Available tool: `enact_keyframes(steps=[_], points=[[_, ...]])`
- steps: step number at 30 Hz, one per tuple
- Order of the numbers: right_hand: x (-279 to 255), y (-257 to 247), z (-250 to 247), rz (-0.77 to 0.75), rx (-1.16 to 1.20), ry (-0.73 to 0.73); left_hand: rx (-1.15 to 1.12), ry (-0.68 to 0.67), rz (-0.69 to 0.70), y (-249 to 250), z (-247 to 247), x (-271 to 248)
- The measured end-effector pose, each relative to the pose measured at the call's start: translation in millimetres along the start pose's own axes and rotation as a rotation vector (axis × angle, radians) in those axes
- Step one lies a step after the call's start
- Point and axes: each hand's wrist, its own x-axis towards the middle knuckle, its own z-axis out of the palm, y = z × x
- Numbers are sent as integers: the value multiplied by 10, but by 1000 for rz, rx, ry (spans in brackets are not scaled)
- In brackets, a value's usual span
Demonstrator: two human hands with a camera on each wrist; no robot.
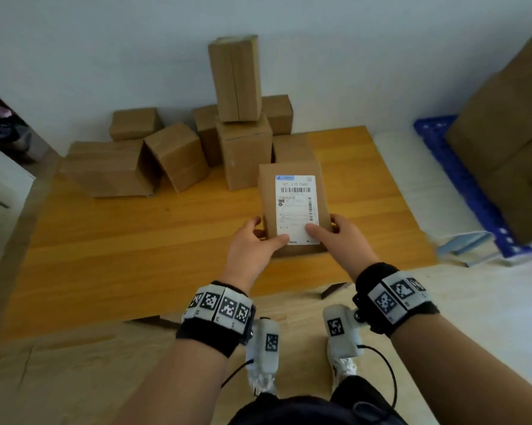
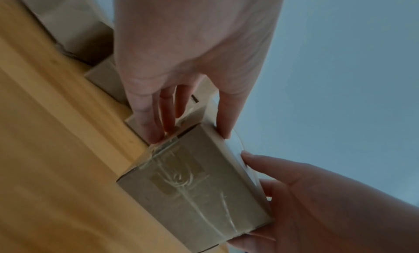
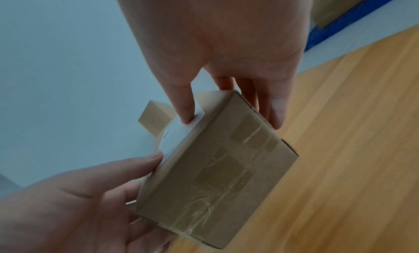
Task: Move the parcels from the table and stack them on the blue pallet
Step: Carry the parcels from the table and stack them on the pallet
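A brown cardboard parcel [image 1: 292,207] with a white shipping label on top sits between my two hands over the wooden table [image 1: 135,256]. My left hand [image 1: 266,236] grips its left near corner, thumb on the label and fingers [image 2: 154,131] down the side. My right hand [image 1: 324,227] grips the right near corner the same way, its fingers [image 3: 277,113] along the far side. The taped end of the parcel [image 3: 215,176] faces me. Whether the parcel touches the table I cannot tell. The blue pallet [image 1: 461,179] lies on the floor to the right.
Several plain cardboard parcels [image 1: 178,154] are piled at the back of the table, one tall box [image 1: 237,78] standing on another. Large boxes [image 1: 510,148] stand stacked on the pallet. A white mat [image 1: 418,185] and flat packets lie between table and pallet.
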Motion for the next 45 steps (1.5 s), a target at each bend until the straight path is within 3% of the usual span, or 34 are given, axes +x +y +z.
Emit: enact_keyframes(steps=[5,11,25,32,37,45], points=[[-167,106,-715,-26,127,110,-22,-67,151,529,481,-137],[-354,390,-1681,-78,264,210,42,-51,307,1126,1280,-352],[-684,1370,-4045,-127,294,437,-61,-178,401,2200,3496,-1027],[-513,1346,-4804,-188,270,501,-67,-217,478,2767,4013,-866],[-236,1328,-5180,-147,267,555,-86,-301,434,3060,4321,-636],[157,1423,-5611,-113,201,493,-68,-342,378,3264,4747,-346]])
